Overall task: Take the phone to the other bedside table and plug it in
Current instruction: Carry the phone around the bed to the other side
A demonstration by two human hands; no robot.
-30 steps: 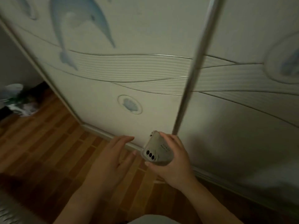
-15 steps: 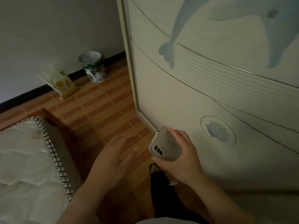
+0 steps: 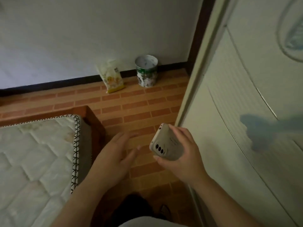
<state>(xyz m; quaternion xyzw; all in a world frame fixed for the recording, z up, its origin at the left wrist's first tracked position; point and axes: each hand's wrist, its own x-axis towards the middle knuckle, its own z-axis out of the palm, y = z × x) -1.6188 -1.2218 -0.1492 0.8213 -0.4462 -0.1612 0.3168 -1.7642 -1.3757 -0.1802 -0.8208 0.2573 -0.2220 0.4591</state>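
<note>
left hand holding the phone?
No: the phone sits gripped in the right hand, camera side up, while the left hand is open and empty beside it.

Ahead of you a green-and-white can (image 3: pixel 146 73) stands upright by the wall, near a yellow-edged bag (image 3: pixel 112 77) leaning there. Your left shows a quilted mattress (image 3: pixel 36 154); your right, a wardrobe door (image 3: pixel 255 102).

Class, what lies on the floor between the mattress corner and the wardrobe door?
Only bare brick-patterned floor between mattress and wardrobe door, head view.
</note>
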